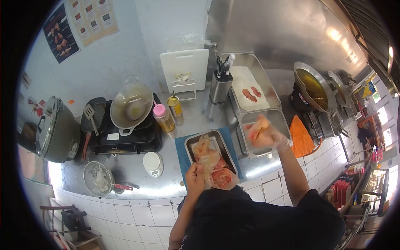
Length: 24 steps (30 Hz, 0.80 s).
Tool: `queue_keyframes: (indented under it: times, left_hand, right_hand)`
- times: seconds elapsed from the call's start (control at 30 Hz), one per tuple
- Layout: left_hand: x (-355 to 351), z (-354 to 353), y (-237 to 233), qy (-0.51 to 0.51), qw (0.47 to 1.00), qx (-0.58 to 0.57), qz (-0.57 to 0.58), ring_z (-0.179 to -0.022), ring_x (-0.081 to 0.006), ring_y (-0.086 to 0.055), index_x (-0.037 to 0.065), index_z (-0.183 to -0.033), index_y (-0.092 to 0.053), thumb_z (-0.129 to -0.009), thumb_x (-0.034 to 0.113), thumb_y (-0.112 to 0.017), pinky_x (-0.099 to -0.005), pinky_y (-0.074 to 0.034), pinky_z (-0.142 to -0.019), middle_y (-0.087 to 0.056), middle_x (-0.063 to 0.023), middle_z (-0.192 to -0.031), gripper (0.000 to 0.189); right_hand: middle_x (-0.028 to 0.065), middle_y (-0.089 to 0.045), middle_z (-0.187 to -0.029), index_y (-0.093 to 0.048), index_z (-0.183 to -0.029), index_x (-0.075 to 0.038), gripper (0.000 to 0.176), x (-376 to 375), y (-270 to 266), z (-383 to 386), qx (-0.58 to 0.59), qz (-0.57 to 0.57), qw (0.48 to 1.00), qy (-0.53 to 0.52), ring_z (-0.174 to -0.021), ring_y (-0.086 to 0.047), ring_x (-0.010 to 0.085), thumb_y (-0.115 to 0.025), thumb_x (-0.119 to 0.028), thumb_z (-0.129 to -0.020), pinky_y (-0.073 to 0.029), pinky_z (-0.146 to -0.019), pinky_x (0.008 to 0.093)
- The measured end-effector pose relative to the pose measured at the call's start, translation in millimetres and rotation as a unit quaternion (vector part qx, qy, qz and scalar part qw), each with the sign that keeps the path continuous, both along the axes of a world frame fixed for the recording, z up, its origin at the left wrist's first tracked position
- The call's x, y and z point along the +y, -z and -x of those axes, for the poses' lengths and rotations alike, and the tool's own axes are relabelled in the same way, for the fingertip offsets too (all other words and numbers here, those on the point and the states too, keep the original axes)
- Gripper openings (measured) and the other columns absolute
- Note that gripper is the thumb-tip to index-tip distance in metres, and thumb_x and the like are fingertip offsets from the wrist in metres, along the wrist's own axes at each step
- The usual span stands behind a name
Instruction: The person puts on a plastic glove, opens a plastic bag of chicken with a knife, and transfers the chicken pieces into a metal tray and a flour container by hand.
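Observation:
My left hand (194, 178) is closed on the gathered edge of a clear plastic bag (205, 159) with raw red meat (221, 178) at its opening. The bag lies over a steel tray (226, 146). My right hand (268, 136), in a thin see-through glove, is blurred by motion above a steel pan (278, 116). Its fingers are wrapped round a pale-pink piece of raw meat (259, 126). Just behind that pan, a deeper steel pan (263, 79) holds white flour (241, 77) with two strips of meat (249, 96) on top.
A knife block (220, 87) and a white cutting board (184, 66) stand at the back. To the left are a gas stove (125, 143) with a pot (132, 106), and a white scale (153, 164). A wok of oil (312, 86) and an orange cloth (301, 137) are right.

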<state>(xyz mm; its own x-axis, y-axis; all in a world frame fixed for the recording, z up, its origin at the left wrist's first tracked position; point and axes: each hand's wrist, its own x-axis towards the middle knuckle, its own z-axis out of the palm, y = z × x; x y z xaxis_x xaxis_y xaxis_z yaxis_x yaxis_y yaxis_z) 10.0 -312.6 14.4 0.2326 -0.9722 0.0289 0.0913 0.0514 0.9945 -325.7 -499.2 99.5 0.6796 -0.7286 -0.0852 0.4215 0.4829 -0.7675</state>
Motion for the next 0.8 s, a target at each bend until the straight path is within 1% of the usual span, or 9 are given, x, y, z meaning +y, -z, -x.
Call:
queue_keyframes:
  times: [0.1, 0.2, 0.27, 0.3, 0.4, 0.5, 0.6, 0.7, 0.8]
  left_hand:
    - [1.8, 0.1, -0.5, 0.005, 1.000, -0.006, -0.018, -0.065, -0.0020, -0.043, 0.006, -0.089, -0.057, -0.114, 0.033, -0.057, -0.0229, -0.034, -0.057, -0.051, 0.0068, -0.072, 0.037]
    - [-1.0, 1.9, -1.0, -0.010, 0.999, -0.033, -0.012, -0.063, -0.0021, -0.043, 0.007, -0.087, -0.056, -0.114, 0.034, -0.057, -0.0232, -0.035, -0.056, -0.052, 0.0067, -0.071, 0.037]
    - [-4.4, 1.1, 3.7, -0.029, 0.997, -0.069, -0.002, -0.062, -0.0022, -0.043, 0.007, -0.087, -0.056, -0.114, 0.034, -0.057, -0.0233, -0.035, -0.055, -0.052, 0.0067, -0.071, 0.038]
    - [-6.3, 0.7, 1.4, -0.036, 0.997, -0.062, -0.013, -0.062, -0.0022, -0.044, 0.008, -0.086, -0.056, -0.114, 0.034, -0.057, -0.0233, -0.035, -0.055, -0.052, 0.0066, -0.071, 0.038]
    - [-7.9, 2.8, -3.9, -0.053, 0.997, -0.034, -0.040, -0.061, -0.0022, -0.044, 0.007, -0.086, -0.057, -0.114, 0.033, -0.058, -0.0236, -0.035, -0.054, -0.052, 0.0063, -0.070, 0.038]
    - [-6.5, 7.1, -0.5, -0.067, 0.996, -0.021, -0.046, -0.062, -0.0022, -0.044, 0.005, -0.086, -0.059, -0.113, 0.030, -0.060, -0.0242, -0.035, -0.054, -0.051, 0.0064, -0.068, 0.037]
    - [-7.1, 9.2, -2.7, -0.081, 0.995, -0.034, -0.052, -0.062, -0.0020, -0.044, 0.005, -0.085, -0.058, -0.112, 0.031, -0.061, -0.0243, -0.034, -0.054, -0.051, 0.0066, -0.068, 0.037]
    - [-5.8, 10.1, -2.5, -0.093, 0.993, -0.039, -0.059, -0.063, -0.0023, -0.043, 0.005, -0.085, -0.058, -0.112, 0.032, -0.061, -0.0250, -0.035, -0.055, -0.051, 0.0066, -0.068, 0.038]
    - [-2.4, 8.3, 3.4, -0.094, 0.992, -0.064, -0.056, -0.064, -0.0028, -0.043, 0.005, -0.086, -0.058, -0.112, 0.033, -0.061, -0.0257, -0.035, -0.056, -0.051, 0.0064, -0.069, 0.038]
  right_hand:
    - [0.0169, -0.066, -0.133, -0.052, -0.135, -0.020, 0.047, -55.0, 21.4, 21.7, -0.039, -0.066, 0.977, 0.197, -0.117, -0.070, 0.0321, -0.079, -0.025, -0.096, -0.064, -0.086, 0.0475]
    - [0.0149, -0.068, -0.127, -0.054, -0.139, -0.019, 0.046, -127.9, 30.1, 59.2, -0.018, -0.014, 0.976, 0.217, -0.105, -0.072, 0.0291, -0.076, -0.032, -0.101, -0.062, -0.074, 0.0387]
    - [0.0126, -0.071, -0.115, -0.058, -0.132, -0.016, 0.040, -183.9, 44.5, 83.5, 0.050, -0.076, 0.957, 0.274, -0.095, -0.072, 0.0251, -0.077, -0.032, -0.100, -0.062, -0.070, 0.0373]
    - [0.0114, -0.073, -0.109, -0.061, -0.129, -0.014, 0.038, -212.1, 52.0, 92.4, 0.084, -0.107, 0.944, 0.301, -0.089, -0.072, 0.0231, -0.077, -0.032, -0.100, -0.061, -0.068, 0.0366]
    - [0.0089, -0.073, -0.098, -0.064, -0.120, -0.009, 0.030, -277.6, 75.3, 112.4, 0.224, -0.019, 0.909, 0.350, -0.078, -0.072, 0.0203, -0.079, -0.026, -0.099, -0.059, -0.065, 0.0345]
    - [0.0083, -0.073, -0.096, -0.066, -0.117, -0.008, 0.026, -322.4, 89.1, 153.4, 0.413, 0.074, 0.879, 0.227, -0.079, -0.073, 0.0195, -0.081, -0.017, -0.097, -0.059, -0.065, 0.0330]
    - [0.0076, -0.072, -0.096, -0.067, -0.117, -0.007, 0.025, -339.4, 113.9, 147.0, 0.367, 0.121, 0.844, 0.372, -0.079, -0.072, 0.0174, -0.080, -0.011, -0.096, -0.057, -0.060, 0.0317]
    - [0.0067, -0.070, -0.094, -0.067, -0.119, -0.005, 0.030, -353.4, 126.8, 150.6, 0.418, 0.163, 0.808, 0.382, -0.077, -0.071, 0.0163, -0.079, -0.003, -0.091, -0.058, -0.060, 0.0305]
    - [0.0090, -0.073, -0.093, -0.067, -0.118, -0.003, 0.034, -352.0, 131.4, 153.7, 0.582, 0.198, 0.702, 0.359, -0.077, -0.073, 0.0208, -0.076, 0.003, -0.085, -0.058, -0.063, 0.0325]
